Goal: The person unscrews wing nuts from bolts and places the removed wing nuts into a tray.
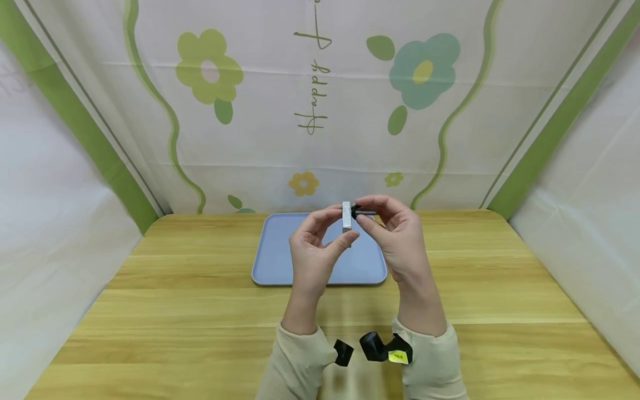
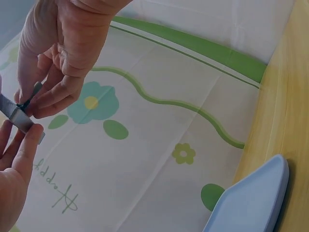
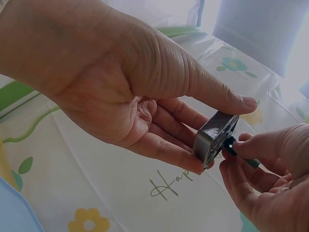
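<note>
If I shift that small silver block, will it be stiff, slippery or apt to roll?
The silver block looks likely to stay stiff, given its flat faces and straight edges. Its shiny sides could prove slippery. With that boxy shape, it probably won't roll.

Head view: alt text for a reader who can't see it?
A left hand pinches a small silver block while the right hand pinches a small dark piece at its side. Behind them in view, a pale-blue tray lies on a wooden table, with a flower-print cloth beyond.
</note>
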{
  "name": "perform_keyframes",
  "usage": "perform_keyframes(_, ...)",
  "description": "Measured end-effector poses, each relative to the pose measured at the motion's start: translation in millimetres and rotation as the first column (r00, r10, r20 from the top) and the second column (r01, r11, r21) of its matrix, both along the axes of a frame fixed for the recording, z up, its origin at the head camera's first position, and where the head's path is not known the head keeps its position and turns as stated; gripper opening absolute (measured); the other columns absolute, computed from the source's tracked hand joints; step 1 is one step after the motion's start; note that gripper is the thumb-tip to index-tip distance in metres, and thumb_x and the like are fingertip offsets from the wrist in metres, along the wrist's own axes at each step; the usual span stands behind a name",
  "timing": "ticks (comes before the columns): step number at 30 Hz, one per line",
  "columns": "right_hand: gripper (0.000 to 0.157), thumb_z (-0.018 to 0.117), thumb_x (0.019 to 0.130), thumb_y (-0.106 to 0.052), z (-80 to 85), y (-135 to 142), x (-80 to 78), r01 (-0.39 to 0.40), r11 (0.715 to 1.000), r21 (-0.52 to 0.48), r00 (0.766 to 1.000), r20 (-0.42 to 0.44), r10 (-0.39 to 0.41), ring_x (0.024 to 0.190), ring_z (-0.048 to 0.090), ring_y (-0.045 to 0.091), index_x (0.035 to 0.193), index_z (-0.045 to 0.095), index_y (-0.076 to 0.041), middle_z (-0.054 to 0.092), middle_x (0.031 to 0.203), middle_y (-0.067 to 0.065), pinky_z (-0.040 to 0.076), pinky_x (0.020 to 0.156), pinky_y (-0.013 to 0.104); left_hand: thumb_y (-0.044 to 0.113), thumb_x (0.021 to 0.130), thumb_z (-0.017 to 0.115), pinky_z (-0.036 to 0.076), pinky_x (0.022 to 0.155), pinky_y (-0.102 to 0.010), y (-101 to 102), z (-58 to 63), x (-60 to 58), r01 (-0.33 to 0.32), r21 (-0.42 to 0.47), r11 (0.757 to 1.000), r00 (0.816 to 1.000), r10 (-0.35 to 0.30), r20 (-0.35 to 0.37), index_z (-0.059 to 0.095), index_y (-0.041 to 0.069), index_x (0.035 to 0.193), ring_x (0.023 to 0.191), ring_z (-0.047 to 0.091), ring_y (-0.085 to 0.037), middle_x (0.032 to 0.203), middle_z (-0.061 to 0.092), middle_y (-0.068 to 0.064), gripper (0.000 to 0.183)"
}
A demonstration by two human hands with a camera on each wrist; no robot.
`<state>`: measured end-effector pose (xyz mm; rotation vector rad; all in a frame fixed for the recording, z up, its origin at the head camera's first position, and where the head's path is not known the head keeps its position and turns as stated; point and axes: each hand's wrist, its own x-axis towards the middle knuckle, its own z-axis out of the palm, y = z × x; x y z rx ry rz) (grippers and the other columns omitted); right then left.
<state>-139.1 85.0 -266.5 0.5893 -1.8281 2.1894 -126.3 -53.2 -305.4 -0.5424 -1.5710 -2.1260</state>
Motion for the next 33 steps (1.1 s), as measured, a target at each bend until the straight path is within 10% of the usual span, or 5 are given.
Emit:
perform_keyframes(9,0.03,0.063,0.09,0.013,-0.8,-1.0,-1.1,0.006,1.0,-0.006,0.999,-0.032,-0.006,0.098,0.06,0.016,0.098,0.07,-0.016,0.067,0.099,-0.005,0.054,0.086,0.021,0.037,0.076,0.083,0.062,0.077,-0.024,0.0,-0.7,0.1,-0.01,0.001,1.0,1.0,0.01,-0.003,0.063,-0.009,0.115,0.12,0.063,-0.022,0.122,0.067,-0.005,0.063)
perform_keyframes(18,0.022,0.057,0.103,-0.022,1.7,0.4,-4.0,0.199,0.98,-0.033,0.952,0.245,-0.185,0.071,0.06,0.011,0.086,0.07,-0.018,0.061,0.077,-0.004,0.051,0.065,0.022,0.044,0.073,0.082,0.062,0.08,-0.027,0.6,0.3,0.4,-0.03,-0.012,0.999,0.999,0.03,0.014,0.064,-0.008,0.115,0.121,0.062,-0.023,0.128,0.064,-0.019,0.069)
perform_keyframes(33,0.026,0.061,0.1,-0.014,0.6,-6.4,-2.8,0.121,0.983,-0.137,0.963,0.256,-0.082,0.057,0.05,0.009,0.074,0.067,-0.015,0.056,0.067,-0.003,0.042,0.056,0.018,0.037,0.073,0.084,0.061,0.086,-0.035,5.5,0.2,0.0,0.02,0.019,1.0,1.0,-0.02,-0.023,0.063,-0.012,0.113,0.12,0.063,-0.022,0.126,0.062,-0.027,0.066)
